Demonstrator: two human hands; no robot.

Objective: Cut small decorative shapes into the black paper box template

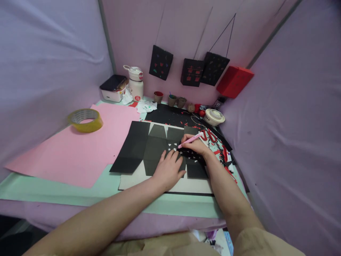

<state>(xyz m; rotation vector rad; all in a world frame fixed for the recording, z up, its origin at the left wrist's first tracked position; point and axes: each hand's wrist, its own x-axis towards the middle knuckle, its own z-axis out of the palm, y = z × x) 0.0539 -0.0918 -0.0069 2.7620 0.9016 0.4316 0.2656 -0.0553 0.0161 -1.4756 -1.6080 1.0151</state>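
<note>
A black paper sheet (157, 150), cut with flaps like an unfolded box, lies flat on a white board (138, 182). Small heart and star shapes show white in its middle panel; whether they are cut-outs is hard to tell. My left hand (168, 168) rests on the sheet with fingers spread, just below those shapes. In my right hand (194, 145) is a pink pen-like craft knife (189, 140), its tip at the black paper close to my left fingertips. The tip itself is too small to make out.
Pink paper (106, 149) and a yellow tape roll (85, 120) lie left. Red-handled scissors (208, 136) and scraps are right. A white bottle (135, 85), small pots (172, 100) and a round white container (214, 116) stand behind. Black boxes (161, 62) and a red box (234, 81) hang above.
</note>
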